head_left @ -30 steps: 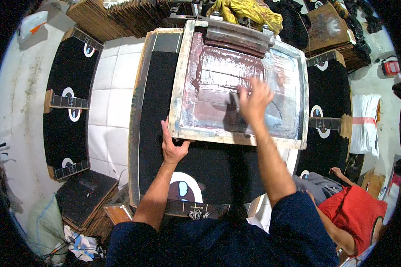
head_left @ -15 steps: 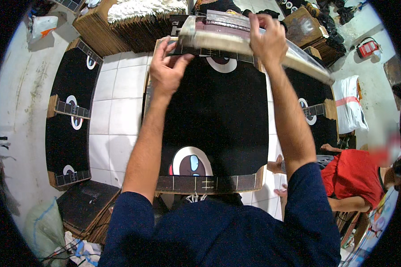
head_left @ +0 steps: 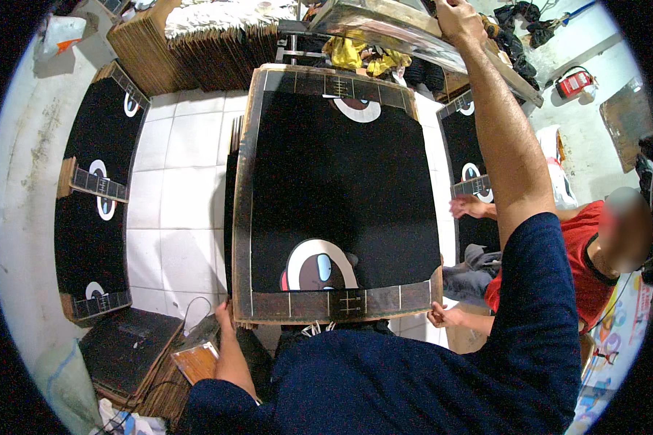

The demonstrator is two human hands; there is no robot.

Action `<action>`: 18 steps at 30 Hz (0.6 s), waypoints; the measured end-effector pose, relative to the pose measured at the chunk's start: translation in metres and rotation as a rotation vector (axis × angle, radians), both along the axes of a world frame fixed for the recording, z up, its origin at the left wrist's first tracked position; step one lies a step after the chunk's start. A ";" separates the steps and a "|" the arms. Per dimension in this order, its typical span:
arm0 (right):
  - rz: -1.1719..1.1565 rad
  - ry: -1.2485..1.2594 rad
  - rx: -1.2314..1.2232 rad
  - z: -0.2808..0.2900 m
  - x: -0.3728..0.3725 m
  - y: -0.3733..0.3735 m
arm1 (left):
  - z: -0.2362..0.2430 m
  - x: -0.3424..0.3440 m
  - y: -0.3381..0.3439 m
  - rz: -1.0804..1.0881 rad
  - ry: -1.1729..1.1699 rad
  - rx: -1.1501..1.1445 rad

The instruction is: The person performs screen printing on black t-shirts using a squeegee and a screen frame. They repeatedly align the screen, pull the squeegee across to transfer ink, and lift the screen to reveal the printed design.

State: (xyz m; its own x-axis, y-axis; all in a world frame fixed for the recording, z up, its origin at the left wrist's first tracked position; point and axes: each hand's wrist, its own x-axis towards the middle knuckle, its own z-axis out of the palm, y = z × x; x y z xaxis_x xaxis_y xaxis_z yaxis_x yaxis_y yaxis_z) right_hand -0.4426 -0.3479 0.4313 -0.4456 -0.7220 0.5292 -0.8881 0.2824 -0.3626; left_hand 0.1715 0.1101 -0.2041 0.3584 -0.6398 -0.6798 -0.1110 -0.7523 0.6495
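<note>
At the top, my right hand (head_left: pixel 461 22) is closed on the raised screen-printing frame (head_left: pixel 384 29), which is tilted up and partly out of view. Below it lies a board (head_left: pixel 384 304) covered with black fabric (head_left: pixel 337 181), with a white-ringed eye print at each end. At the board's lower-left corner, my left hand (head_left: pixel 223 312) grips the edge; some of its fingers are hidden.
A co-worker in red (head_left: pixel 580 246) crouches at right, one hand (head_left: pixel 439 315) on the board's lower-right corner. Printed boards line the left (head_left: pixel 91 246) and right (head_left: pixel 471 232). Board stacks (head_left: pixel 145 54), yellow cloth (head_left: pixel 345 51) and a fire extinguisher (head_left: pixel 573 83) stand beyond.
The frame has been lifted off the fabric and up to the back by my right hand. My left hand has dropped to the board's near corner. The co-worker has reached toward the board.
</note>
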 end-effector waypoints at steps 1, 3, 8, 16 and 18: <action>0.065 0.064 0.070 0.003 0.000 -0.001 | -0.004 0.002 0.014 0.057 0.086 -0.084; -0.067 0.010 0.116 0.007 0.007 -0.002 | -0.005 0.004 0.022 0.011 -0.122 -0.034; -0.117 -0.027 0.123 0.001 0.014 -0.002 | 0.014 -0.007 0.017 -0.164 -0.289 -0.224; 0.033 0.050 0.149 -0.010 -0.066 -0.058 | 0.026 -0.040 0.026 -0.045 -0.680 -0.247; 0.036 0.052 0.193 -0.008 -0.082 -0.069 | 0.024 -0.038 0.024 -0.123 -0.752 -0.153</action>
State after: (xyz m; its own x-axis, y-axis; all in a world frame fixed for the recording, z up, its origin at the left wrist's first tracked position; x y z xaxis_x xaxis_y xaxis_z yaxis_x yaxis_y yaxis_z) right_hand -0.5246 -0.4167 0.4233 -0.3937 -0.8272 0.4008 -0.9149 0.3102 -0.2584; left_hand 0.1334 0.1341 -0.1800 0.6088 -0.7720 -0.1827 -0.6400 -0.6140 0.4619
